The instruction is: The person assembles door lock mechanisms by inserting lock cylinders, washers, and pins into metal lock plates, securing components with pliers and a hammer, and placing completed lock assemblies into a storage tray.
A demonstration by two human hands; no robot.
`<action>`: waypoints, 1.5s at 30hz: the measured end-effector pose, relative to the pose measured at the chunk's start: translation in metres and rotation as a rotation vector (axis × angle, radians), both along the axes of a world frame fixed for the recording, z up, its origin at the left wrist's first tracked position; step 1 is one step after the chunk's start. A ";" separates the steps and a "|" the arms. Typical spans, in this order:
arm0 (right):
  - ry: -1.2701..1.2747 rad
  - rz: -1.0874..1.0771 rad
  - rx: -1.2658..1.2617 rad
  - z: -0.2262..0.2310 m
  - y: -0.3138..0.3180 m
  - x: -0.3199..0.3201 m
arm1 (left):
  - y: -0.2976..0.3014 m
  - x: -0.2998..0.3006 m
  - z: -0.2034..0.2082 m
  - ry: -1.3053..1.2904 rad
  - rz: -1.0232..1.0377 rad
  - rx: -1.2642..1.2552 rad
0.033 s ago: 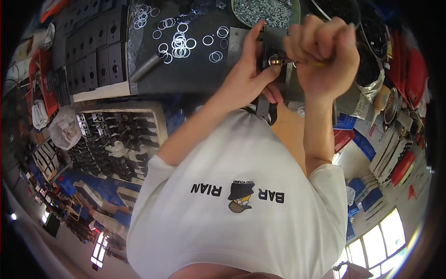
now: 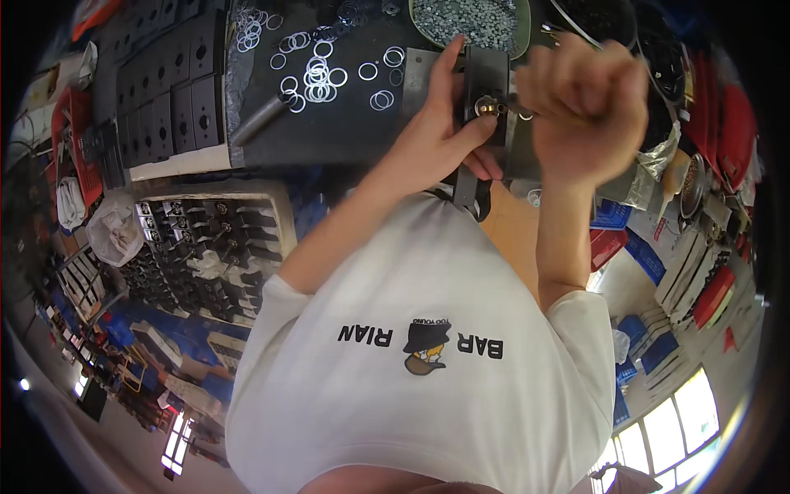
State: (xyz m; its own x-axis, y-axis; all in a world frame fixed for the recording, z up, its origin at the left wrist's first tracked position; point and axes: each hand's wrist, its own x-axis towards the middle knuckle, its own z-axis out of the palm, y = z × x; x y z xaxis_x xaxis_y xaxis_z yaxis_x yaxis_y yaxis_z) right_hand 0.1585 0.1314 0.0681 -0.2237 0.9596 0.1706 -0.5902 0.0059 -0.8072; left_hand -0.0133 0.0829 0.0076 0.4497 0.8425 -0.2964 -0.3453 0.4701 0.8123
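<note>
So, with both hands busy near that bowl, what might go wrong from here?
The right hand, blurred, is close to the thumb of the left hand, so a slip could perhaps knock it against the brass-coloured fitting. The green bowl of small metal pieces is beside the dark part the left hand holds; a bump might spill some. Loose rings lie on the bench and could be scattered.
</note>
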 end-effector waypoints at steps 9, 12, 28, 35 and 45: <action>-1.269 -0.354 -0.142 -0.007 -0.078 0.122 | -0.014 -0.165 0.034 1.764 0.111 0.906; -1.866 -0.276 0.057 -0.030 -0.094 0.139 | -0.018 -0.182 0.022 1.772 0.014 0.805; -0.648 -0.519 -0.099 0.085 -0.098 0.053 | 0.026 -0.017 0.052 0.506 0.076 1.007; -0.934 -0.685 0.040 0.110 -0.095 0.034 | 0.025 -0.020 0.042 0.833 -0.122 0.976; -1.052 -0.174 0.087 0.100 -0.059 0.021 | 0.028 -0.026 0.028 0.827 -0.029 1.121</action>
State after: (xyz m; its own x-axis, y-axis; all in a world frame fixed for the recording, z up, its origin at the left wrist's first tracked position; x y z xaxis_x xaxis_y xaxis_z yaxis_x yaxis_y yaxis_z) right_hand 0.1795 0.0725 0.1686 -0.1592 0.9864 0.0414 0.4169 0.1052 -0.9029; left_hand -0.0389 0.1105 0.0357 0.4985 0.7987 0.3371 0.4126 -0.5606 0.7180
